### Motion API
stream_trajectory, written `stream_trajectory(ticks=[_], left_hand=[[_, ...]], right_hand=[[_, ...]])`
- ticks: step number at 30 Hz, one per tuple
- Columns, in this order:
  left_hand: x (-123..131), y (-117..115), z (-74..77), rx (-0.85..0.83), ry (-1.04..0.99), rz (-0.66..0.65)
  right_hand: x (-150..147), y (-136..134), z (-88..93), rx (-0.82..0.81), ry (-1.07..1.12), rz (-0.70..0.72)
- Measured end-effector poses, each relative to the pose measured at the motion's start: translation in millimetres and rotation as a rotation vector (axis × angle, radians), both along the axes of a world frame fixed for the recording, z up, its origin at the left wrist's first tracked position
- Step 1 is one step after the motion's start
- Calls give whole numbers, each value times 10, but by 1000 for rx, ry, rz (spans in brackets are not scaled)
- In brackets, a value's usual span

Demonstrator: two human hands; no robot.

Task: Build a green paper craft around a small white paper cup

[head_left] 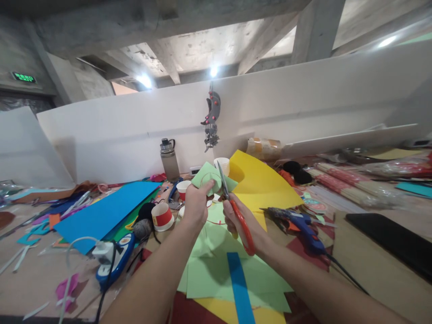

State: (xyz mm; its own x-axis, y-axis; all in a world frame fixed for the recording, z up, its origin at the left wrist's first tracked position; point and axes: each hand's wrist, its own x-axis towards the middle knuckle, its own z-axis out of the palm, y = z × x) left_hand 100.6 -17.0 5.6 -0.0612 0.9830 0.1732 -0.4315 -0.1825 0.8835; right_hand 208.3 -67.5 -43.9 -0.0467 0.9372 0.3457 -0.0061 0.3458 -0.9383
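Observation:
My left hand (200, 198) pinches a light green paper piece (209, 174) with a round outline on it, held up above the table. In my right hand (241, 222) is a pair of scissors (240, 220) with red-orange handles, its blades pointing up along the right edge of the green paper. Below both hands lie larger light green sheets (205, 274), crossed by a blue paper strip (239, 288). Left of my left hand, a red and white paper cup (162, 217) lies tilted.
A blue glue gun (305, 227) with its cord lies at right, near a black flat object (393, 240). Yellow paper (263, 184) curls up behind. Blue card (111, 211), a power strip (116, 261) and a grey bottle (169, 159) are at left. A grey moon-shaped ornament (212, 112) hangs ahead.

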Motion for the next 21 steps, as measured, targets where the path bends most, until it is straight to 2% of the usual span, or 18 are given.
stream_trajectory(ticks=[11,21], left_hand=[[-23,10,13,-13,22,-17],[-46,40,21,37,-26,-85]], right_hand=[[-4,-26,27,-66,39,-9],[-14,-23,11,-98,47,26]])
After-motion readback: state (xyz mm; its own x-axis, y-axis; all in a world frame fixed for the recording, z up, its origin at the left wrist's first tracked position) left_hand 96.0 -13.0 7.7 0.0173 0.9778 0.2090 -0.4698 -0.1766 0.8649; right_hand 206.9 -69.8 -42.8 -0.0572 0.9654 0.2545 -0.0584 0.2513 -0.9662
